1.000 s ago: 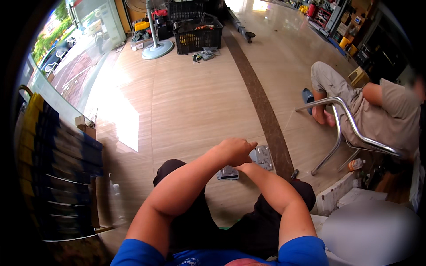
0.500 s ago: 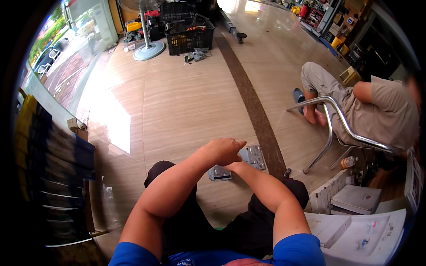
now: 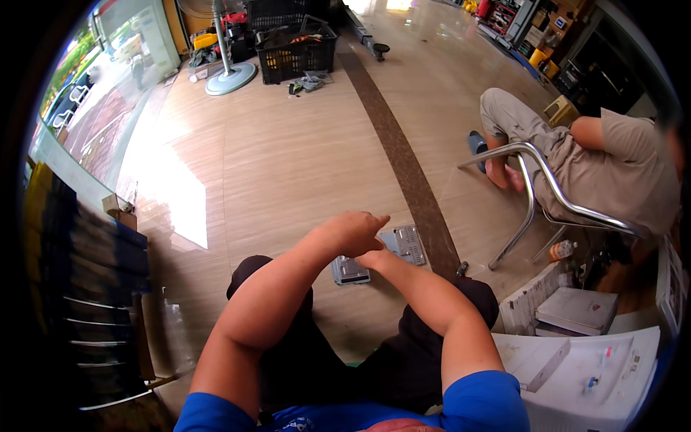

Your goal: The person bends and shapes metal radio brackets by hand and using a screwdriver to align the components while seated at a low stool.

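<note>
My left hand (image 3: 351, 232) reaches across in front of me, back upward, some fingers stretched out to the right. Below it is my right hand (image 3: 372, 258), largely covered by the left, so its fingers are hidden. Whether something sits between the hands I cannot make out. On the floor just past them lie two flat grey metal pieces: a boxy one with a dark panel (image 3: 351, 271) under my wrists, and a slotted plate (image 3: 408, 245) to its right, partly behind my hands. Neither hand is plainly touching them.
At right, a seated person (image 3: 612, 173) is beside a chrome-framed chair (image 3: 536, 155). Nearer stand a white panel (image 3: 583, 374), a white box (image 3: 577, 309) and a bottle (image 3: 562, 250). A black crate (image 3: 296, 57) and fan base (image 3: 231, 78) are far off. Dark shelving (image 3: 93, 288) lines the left.
The whole view has shifted slightly, with the floor objects now a little further left and up. My crossed arms and hands keep nearly the same pose.
</note>
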`<state>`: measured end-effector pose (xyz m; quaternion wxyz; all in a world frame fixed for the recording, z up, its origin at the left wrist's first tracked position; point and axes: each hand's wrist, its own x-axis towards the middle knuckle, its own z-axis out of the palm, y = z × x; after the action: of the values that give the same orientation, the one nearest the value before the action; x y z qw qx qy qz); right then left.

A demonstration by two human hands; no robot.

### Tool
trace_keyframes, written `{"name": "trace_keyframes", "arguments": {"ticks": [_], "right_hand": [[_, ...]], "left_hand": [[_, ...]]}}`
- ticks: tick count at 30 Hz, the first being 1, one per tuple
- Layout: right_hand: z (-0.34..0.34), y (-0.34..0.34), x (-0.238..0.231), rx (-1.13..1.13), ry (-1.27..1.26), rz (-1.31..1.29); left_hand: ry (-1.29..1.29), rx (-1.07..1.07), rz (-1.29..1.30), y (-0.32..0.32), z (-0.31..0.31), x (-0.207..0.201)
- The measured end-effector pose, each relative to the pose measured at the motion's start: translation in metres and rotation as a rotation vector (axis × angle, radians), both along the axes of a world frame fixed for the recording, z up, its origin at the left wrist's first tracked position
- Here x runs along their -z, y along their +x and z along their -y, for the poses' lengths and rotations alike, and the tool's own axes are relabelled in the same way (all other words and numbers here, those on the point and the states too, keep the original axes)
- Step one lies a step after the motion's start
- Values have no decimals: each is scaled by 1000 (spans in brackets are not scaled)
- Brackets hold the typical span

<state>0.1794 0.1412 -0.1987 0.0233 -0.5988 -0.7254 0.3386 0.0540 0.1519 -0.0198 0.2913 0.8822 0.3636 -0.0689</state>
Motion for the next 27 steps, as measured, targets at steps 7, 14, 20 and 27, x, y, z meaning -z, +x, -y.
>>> {"name": "trace_keyframes", "arguments": {"ticks": [7, 14, 20, 27], "right_hand": [[-11, 13, 72, 3, 127, -47], [-16, 14, 18, -328, 354, 99], [-10, 17, 22, -267, 335, 98], [-7, 12, 23, -264, 353, 128]], "left_hand": [[48, 13, 75, -5, -13, 21], [86, -56, 130, -32, -36, 13], [80, -123, 92, -39, -34, 9], [131, -100, 125, -41, -31, 13]]}}
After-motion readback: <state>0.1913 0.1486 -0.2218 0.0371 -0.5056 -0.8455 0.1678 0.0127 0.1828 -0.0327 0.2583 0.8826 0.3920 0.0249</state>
